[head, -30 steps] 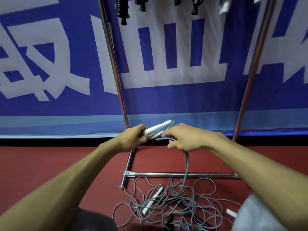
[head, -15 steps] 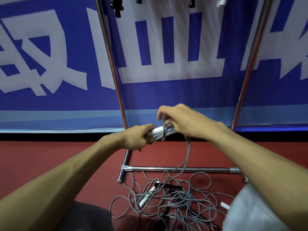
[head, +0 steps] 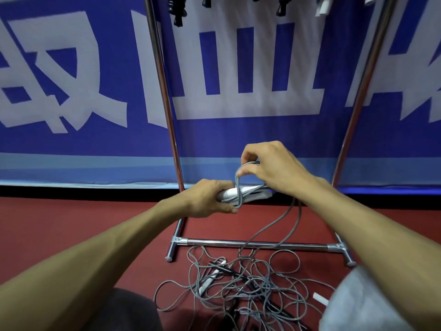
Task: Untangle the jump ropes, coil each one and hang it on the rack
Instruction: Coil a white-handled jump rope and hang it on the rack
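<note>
My left hand (head: 208, 199) grips the white handles (head: 253, 191) of a jump rope, held level in front of the rack. My right hand (head: 269, 167) pinches a loop of that rope's grey cord (head: 238, 187), which passes over the handles. From the handles the cord hangs down to a tangled pile of grey and black ropes (head: 241, 285) on the red floor. A white handle (head: 210, 279) lies in the pile. The chrome rack (head: 257, 243) stands just behind the pile, its two uprights rising to either side of my hands.
Black and white handles of ropes (head: 177, 10) hang from the rack at the top edge. A blue and white banner (head: 83, 91) covers the wall behind. My knees show at the bottom, one dark (head: 124, 311), one grey (head: 358, 304).
My right hand has gone from beside the handles to above them, lifting a loop of grey cord up and over them. My left hand keeps its grip in the same place.
</note>
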`<action>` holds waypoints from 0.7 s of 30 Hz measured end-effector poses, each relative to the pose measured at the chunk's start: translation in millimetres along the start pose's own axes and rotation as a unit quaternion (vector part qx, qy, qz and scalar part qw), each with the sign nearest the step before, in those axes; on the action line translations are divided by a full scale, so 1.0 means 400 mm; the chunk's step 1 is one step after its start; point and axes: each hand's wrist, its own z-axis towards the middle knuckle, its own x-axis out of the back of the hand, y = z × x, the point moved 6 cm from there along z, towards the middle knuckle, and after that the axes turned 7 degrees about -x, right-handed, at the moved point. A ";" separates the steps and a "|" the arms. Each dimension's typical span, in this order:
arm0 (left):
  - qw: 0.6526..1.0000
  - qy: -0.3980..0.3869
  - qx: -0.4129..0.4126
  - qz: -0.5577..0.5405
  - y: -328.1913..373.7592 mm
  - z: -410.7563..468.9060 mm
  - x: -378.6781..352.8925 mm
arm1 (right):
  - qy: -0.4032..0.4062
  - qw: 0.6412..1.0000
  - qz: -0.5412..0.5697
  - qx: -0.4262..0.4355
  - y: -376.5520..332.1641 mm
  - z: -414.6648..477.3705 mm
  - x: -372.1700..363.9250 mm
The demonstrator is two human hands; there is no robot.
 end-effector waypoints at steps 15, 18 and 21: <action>0.998 -0.024 0.038 -0.047 -0.002 -0.010 -0.012 | -0.130 0.984 0.026 -0.118 0.061 0.013 -0.060; 0.993 -0.020 0.063 -0.102 0.008 -0.013 -0.016 | -0.118 0.982 0.054 -0.138 0.066 0.016 -0.050; 0.982 -0.012 0.066 -0.176 0.021 -0.014 -0.014 | -0.115 0.965 0.154 -0.179 0.080 0.012 -0.027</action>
